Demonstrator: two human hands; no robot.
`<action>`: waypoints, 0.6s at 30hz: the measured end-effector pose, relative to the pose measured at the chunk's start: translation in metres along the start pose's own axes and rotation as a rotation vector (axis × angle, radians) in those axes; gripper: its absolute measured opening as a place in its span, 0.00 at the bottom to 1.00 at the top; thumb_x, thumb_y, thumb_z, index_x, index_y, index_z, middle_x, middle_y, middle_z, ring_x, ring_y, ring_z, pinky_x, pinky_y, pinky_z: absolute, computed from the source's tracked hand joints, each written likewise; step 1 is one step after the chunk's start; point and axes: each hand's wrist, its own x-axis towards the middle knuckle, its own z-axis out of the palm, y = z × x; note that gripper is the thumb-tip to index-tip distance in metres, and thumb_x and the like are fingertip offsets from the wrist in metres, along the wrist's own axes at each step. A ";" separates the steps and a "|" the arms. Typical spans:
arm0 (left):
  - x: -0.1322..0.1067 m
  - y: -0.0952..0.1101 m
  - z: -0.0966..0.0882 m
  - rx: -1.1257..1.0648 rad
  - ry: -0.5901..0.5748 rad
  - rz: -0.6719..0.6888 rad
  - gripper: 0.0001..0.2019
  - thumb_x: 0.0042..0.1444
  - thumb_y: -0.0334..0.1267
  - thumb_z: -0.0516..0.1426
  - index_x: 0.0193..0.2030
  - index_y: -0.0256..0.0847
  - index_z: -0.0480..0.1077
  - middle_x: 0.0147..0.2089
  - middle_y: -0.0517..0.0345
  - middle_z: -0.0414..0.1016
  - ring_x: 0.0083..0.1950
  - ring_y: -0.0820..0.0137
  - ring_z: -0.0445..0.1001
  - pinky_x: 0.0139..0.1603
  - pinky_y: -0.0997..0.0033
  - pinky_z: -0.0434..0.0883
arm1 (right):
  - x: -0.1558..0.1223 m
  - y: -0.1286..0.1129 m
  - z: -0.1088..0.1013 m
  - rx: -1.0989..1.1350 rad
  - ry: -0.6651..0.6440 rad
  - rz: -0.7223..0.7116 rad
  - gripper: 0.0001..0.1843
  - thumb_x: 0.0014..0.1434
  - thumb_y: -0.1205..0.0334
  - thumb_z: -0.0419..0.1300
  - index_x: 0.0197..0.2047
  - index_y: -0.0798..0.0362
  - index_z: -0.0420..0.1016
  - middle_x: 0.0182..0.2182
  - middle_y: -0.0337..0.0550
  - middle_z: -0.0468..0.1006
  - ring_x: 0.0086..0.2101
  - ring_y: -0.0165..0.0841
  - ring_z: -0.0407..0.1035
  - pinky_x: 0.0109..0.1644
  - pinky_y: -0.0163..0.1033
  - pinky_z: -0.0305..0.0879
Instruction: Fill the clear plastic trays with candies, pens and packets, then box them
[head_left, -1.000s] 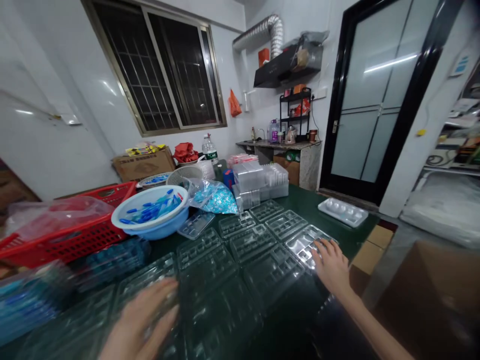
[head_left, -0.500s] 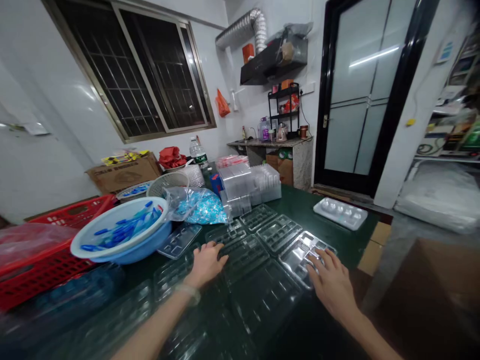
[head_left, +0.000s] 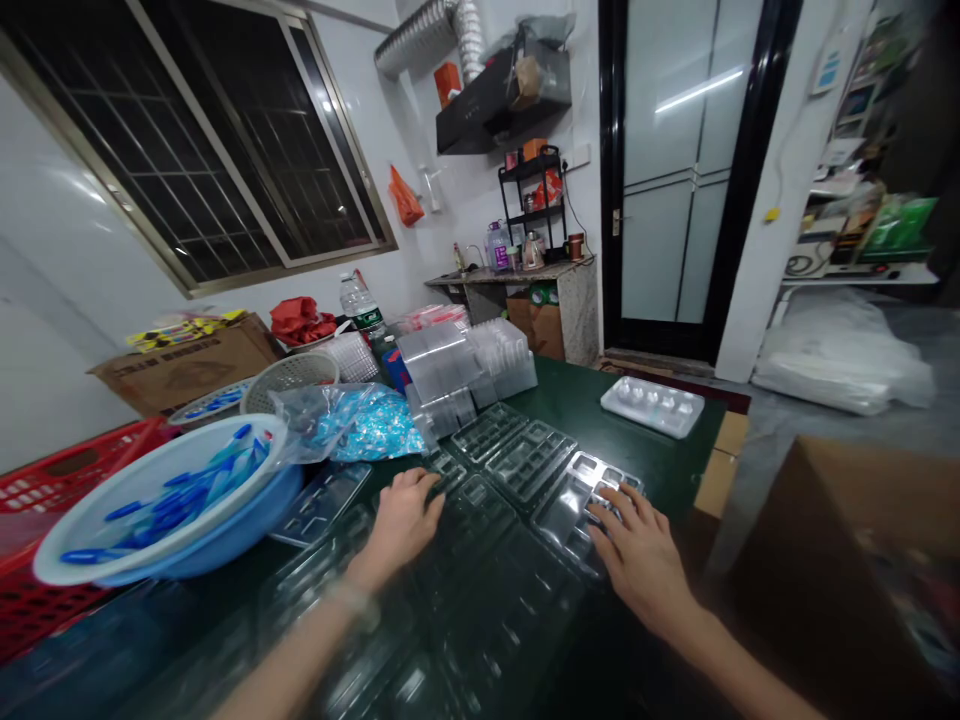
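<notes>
Clear plastic blister trays with moulded compartments lie in rows on a dark green table. My right hand is open, its spread fingers resting on the right-hand clear tray. My left hand is open too, thumb apart from loosely curved fingers, over the trays on the left; whether it touches one I cannot tell. Just beyond its fingertips is a small-compartment tray. Between the hands lie another tray and, nearer me, a larger clear sheet or tray. Farther back sits a tray with several compartments.
At left, a white basin holds blue pen-like pieces, beside a red basket. A bag of shiny blue pieces and stacked clear plastic packaging stand behind. A white tray lies far right; a cardboard box stands beside the table.
The view has turned right, so the surroundings appear farther left. Both hands stay open and remain over nearly the same trays.
</notes>
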 end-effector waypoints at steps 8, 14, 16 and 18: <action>0.072 0.042 0.025 -0.080 -0.089 0.191 0.23 0.59 0.47 0.40 0.60 0.48 0.53 0.58 0.49 0.58 0.57 0.59 0.57 0.49 0.54 0.58 | 0.002 0.000 -0.002 0.002 -0.012 0.075 0.16 0.61 0.57 0.46 0.50 0.49 0.66 0.54 0.44 0.61 0.56 0.45 0.47 0.52 0.50 0.53; 0.062 0.053 0.019 -0.043 -0.139 0.316 0.21 0.57 0.55 0.40 0.52 0.61 0.64 0.57 0.51 0.60 0.54 0.53 0.59 0.48 0.46 0.54 | 0.002 -0.002 -0.007 0.012 -0.025 0.086 0.15 0.62 0.57 0.46 0.49 0.47 0.66 0.53 0.43 0.61 0.57 0.45 0.45 0.53 0.50 0.52; 0.057 0.053 0.017 -0.032 -0.142 0.323 0.22 0.57 0.55 0.39 0.49 0.60 0.67 0.55 0.51 0.61 0.53 0.54 0.60 0.47 0.46 0.54 | 0.002 -0.002 -0.006 0.023 -0.018 0.088 0.15 0.61 0.58 0.46 0.49 0.46 0.66 0.52 0.43 0.62 0.56 0.45 0.47 0.52 0.50 0.53; 0.053 0.053 0.015 -0.026 -0.136 0.316 0.22 0.57 0.55 0.38 0.47 0.58 0.69 0.54 0.50 0.62 0.52 0.54 0.60 0.47 0.47 0.55 | 0.002 -0.003 -0.005 0.037 -0.008 0.089 0.14 0.61 0.58 0.47 0.48 0.46 0.67 0.52 0.42 0.63 0.55 0.44 0.48 0.52 0.49 0.53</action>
